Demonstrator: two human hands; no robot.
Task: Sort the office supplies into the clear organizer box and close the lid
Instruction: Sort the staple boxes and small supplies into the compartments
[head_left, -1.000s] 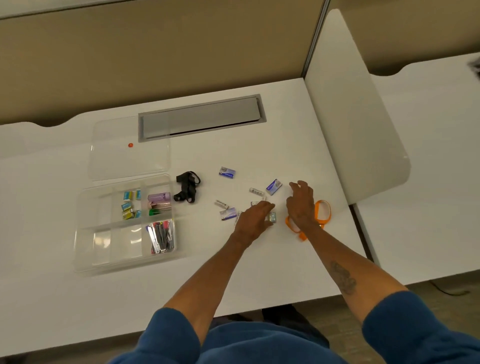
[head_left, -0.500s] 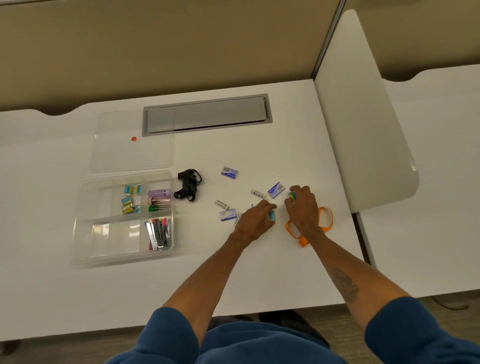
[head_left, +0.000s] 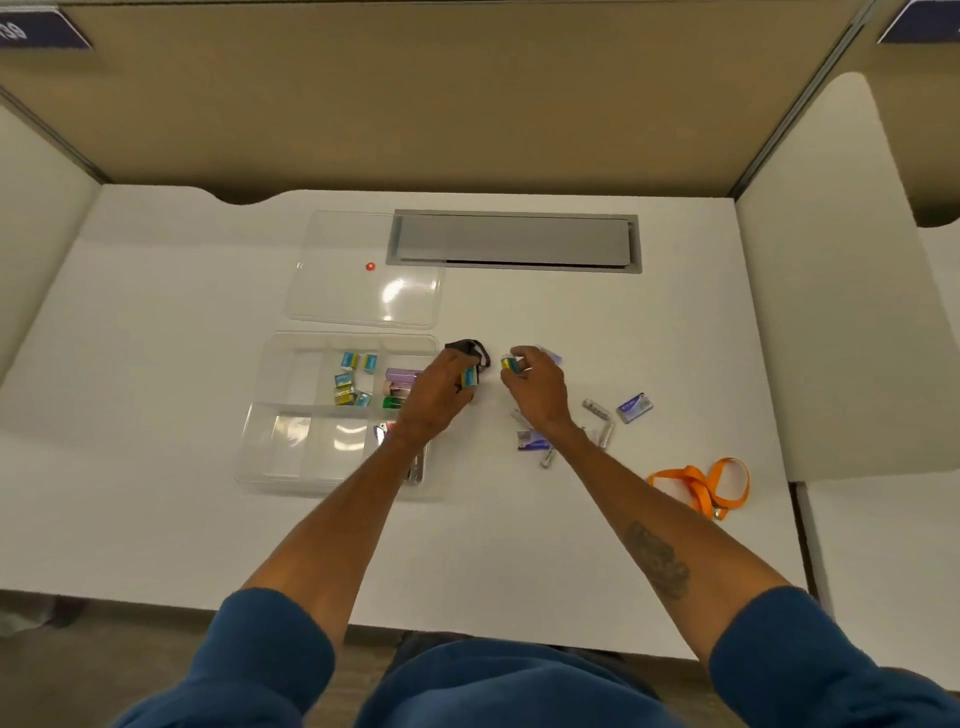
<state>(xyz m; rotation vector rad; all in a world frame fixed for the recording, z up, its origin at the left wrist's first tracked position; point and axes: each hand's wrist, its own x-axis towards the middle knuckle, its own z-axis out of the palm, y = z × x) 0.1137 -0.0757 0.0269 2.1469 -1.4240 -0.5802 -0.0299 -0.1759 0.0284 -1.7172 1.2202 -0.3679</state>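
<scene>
Holding a packet in each hand, near the box. The left hand (head_left: 441, 392) pinches a small blue-and-yellow packet (head_left: 471, 378) just beside the box's right wall. The right hand (head_left: 537, 389) pinches a second blue-and-yellow packet (head_left: 509, 364).

The clear plastic organizer box (head_left: 254, 447) sits open on the white desk (head_left: 156, 364). Its flat clear lid (head_left: 363, 296) lies apart, just behind it.

Already inside:
- a cluster of matching packets (head_left: 349, 382) in the back middle compartment
- purple and pink cartons (head_left: 402, 382) in the back right
- metal clips (head_left: 417, 470) in the front right, partly hidden by the forearm

Left out on the desk:
- black strap (head_left: 470, 347)
- purple-and-white cartons (head_left: 634, 408)
- silver tubes (head_left: 596, 409)
- orange lanyard (head_left: 698, 483), well apart to the right

Judgement: roughly halfway. The loose items are unsorted and the lid is not yet on.
</scene>
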